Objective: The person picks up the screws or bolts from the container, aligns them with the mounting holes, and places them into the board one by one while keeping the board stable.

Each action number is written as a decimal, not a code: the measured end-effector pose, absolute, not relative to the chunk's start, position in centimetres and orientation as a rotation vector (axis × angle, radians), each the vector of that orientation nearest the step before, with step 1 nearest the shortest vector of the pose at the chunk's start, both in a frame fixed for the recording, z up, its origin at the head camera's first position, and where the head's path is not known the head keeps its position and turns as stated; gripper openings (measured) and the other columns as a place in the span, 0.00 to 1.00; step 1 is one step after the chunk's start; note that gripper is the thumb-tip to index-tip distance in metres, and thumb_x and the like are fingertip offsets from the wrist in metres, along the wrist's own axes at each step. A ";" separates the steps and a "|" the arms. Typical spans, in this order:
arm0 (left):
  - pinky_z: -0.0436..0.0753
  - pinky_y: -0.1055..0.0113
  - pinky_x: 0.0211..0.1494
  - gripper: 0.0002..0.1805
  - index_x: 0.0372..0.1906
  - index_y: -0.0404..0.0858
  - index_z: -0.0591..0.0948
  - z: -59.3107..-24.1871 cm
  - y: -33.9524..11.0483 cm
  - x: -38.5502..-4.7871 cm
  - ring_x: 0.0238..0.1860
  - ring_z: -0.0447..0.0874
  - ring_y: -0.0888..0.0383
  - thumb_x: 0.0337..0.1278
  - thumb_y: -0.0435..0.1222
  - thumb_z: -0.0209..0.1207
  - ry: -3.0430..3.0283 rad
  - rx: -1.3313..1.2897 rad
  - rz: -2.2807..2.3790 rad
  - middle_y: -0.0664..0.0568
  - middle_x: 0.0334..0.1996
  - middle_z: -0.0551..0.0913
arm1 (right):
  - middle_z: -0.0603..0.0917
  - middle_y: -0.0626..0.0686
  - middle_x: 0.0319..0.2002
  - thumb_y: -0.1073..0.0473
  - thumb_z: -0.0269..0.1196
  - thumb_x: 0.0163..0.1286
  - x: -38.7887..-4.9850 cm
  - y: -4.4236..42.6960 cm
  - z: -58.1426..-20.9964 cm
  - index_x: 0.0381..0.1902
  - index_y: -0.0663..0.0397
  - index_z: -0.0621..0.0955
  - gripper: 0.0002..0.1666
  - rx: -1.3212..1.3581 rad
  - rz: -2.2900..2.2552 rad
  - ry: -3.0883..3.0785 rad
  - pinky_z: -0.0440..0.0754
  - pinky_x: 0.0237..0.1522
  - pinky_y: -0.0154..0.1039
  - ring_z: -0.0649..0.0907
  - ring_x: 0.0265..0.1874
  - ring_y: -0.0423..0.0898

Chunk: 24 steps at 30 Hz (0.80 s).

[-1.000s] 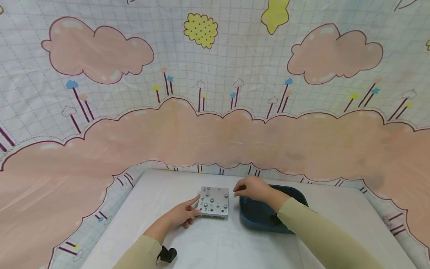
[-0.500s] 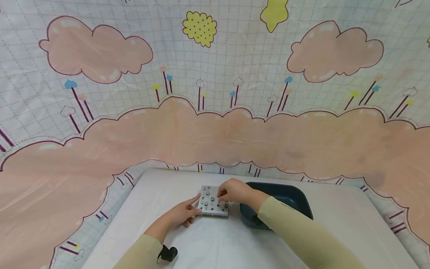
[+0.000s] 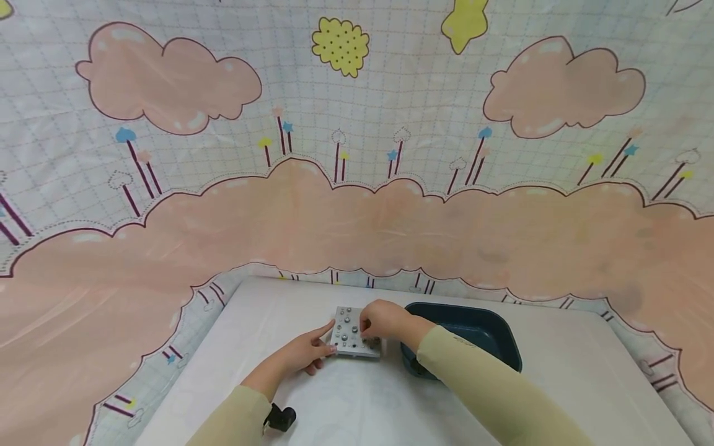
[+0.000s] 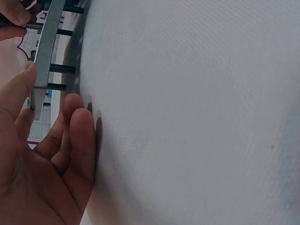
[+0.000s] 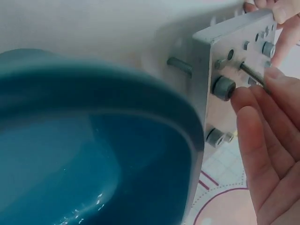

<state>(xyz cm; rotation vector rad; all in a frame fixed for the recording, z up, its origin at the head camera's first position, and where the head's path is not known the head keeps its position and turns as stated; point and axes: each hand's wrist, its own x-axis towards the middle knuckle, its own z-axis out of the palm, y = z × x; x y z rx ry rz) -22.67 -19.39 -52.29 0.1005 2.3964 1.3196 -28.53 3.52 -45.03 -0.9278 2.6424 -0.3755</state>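
A silver metal plate (image 3: 350, 352), studded with several bolts, stands on the white table. Threaded ends of bolts stick out under it in the left wrist view. My left hand (image 3: 300, 357) holds the plate's left side, thumb near the front corner and index finger along the edge. Over the plate's right part is my right hand (image 3: 386, 319), whose thumb and fingers pinch a thin screw (image 5: 253, 75). The screw's tip is at a hole in the plate's face. A thick socket-head bolt (image 5: 224, 88) sits beside those fingertips. From the head view, the right fingers hide the screw.
A dark blue bin (image 3: 504, 325) stands just right of the plate, under my right forearm. Small shiny bits lie in it in the right wrist view. A black device (image 3: 281, 418) sits by my left wrist. A patterned cloth (image 3: 357, 229) hangs behind the table.
My right hand has moved left from the bin's edge to over the plate, bringing the screw to a hole. My left hand stays on the plate. The bin has shifted slightly.
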 end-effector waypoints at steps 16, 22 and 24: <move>0.81 0.63 0.29 0.41 0.78 0.54 0.57 -52.4 -18.3 -22.9 0.27 0.77 0.57 0.65 0.49 0.62 2.390 0.137 1.323 0.50 0.37 0.79 | 0.81 0.38 0.30 0.58 0.70 0.65 -28.1 4.2 -45.6 0.34 0.43 0.89 0.03 -0.910 -0.340 2.626 0.77 0.39 0.34 0.76 0.30 0.38; 0.82 0.62 0.30 0.42 0.79 0.52 0.56 -52.4 -18.5 -23.1 0.28 0.77 0.56 0.65 0.49 0.62 2.380 0.131 1.342 0.49 0.38 0.80 | 0.81 0.38 0.31 0.54 0.69 0.67 -28.4 4.6 -45.3 0.41 0.44 0.89 0.06 -0.891 -0.422 2.630 0.78 0.38 0.35 0.77 0.31 0.38; 0.81 0.62 0.31 0.42 0.79 0.50 0.55 -52.3 -18.7 -23.0 0.29 0.77 0.55 0.66 0.50 0.61 2.373 0.105 1.353 0.49 0.41 0.80 | 0.81 0.39 0.32 0.52 0.68 0.68 -28.4 4.9 -45.2 0.44 0.44 0.88 0.09 -0.874 -0.481 2.645 0.78 0.37 0.35 0.77 0.32 0.38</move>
